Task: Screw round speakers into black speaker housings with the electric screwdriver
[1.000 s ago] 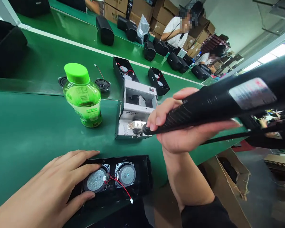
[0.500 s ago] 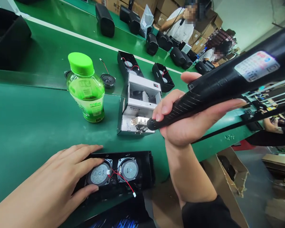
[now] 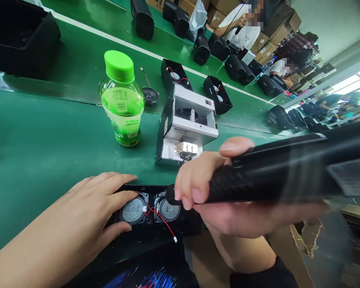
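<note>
In my right hand [image 3: 198, 184] I grip a black electric screwdriver [image 3: 276, 172], its nose pointing left and down over the right-hand driver. Its tip is hidden or too blurred to make out. My left hand [image 3: 93, 208] holds the left end of an open black speaker box [image 3: 186, 228], fingers at the far side and thumb nearer me. Two round speaker drivers sit in the box: the left one [image 3: 132, 211] by my fingertips, the right one [image 3: 169, 211] under the screwdriver. A red wire [image 3: 165, 221] with a white plug [image 3: 175, 239] hangs over the near side.
Behind the box stands a WEIXIN screw feeder [image 3: 189, 132], with a green-capped bottle [image 3: 122, 104] to its left. A loose driver [image 3: 150, 96] and two open speaker boxes [image 3: 175, 76] [image 3: 218, 95] lie beyond. Co-workers [image 3: 243, 28] sit across the bench. A cardboard box [image 3: 298, 248] is at lower right.
My right hand has brought the screwdriver from the screw feeder down and toward me, over the right-hand driver. My left hand stays on the speaker box. The view has shifted slightly.
</note>
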The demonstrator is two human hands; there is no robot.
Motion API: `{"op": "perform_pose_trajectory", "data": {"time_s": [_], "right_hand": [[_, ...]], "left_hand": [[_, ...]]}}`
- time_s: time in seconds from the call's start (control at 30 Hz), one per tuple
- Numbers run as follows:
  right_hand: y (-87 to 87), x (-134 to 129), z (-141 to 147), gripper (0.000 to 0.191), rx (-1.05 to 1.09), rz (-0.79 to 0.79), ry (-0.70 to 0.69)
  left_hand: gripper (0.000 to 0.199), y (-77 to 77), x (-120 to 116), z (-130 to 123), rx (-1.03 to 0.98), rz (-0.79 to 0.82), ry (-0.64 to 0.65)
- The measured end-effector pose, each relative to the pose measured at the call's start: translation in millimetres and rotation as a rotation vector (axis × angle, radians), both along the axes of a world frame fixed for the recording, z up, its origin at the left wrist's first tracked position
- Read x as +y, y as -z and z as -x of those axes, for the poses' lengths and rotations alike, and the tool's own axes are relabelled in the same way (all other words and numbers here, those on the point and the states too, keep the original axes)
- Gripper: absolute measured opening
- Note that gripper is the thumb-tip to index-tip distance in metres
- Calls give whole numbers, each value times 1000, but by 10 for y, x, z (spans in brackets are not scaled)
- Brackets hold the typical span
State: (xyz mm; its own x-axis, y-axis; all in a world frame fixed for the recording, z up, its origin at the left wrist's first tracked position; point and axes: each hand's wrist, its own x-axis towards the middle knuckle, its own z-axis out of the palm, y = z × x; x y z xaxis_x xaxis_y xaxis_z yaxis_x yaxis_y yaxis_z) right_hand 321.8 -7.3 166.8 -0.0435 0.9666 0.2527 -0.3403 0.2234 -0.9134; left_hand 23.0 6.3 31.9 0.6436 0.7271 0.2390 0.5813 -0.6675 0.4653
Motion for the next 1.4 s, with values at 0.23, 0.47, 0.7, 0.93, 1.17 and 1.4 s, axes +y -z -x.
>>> {"op": "perform_pose_trajectory", "data": {"time_s": [0.23, 0.47, 0.7, 0.93, 1.17, 1.4], "right_hand": [[171, 155, 158, 53, 11, 85, -9], [119, 181, 208, 57, -28, 160, 27], [167, 170, 194, 46, 29, 142, 17], [177, 169, 183, 50, -14, 152, -20], [338, 193, 354, 59, 18, -18, 10], [643, 184, 356, 69, -28, -125, -17]], "left_hand": [[35, -71, 1, -44, -1, 13, 14], [46, -150, 1, -85, -51, 12, 34], [43, -201, -10, -122, -67, 23, 33], [38, -163, -18, -111, -79, 26, 23], [38, -271, 80, -130, 12, 102, 71], [46, -340, 132, -141, 22, 247, 76]]}}
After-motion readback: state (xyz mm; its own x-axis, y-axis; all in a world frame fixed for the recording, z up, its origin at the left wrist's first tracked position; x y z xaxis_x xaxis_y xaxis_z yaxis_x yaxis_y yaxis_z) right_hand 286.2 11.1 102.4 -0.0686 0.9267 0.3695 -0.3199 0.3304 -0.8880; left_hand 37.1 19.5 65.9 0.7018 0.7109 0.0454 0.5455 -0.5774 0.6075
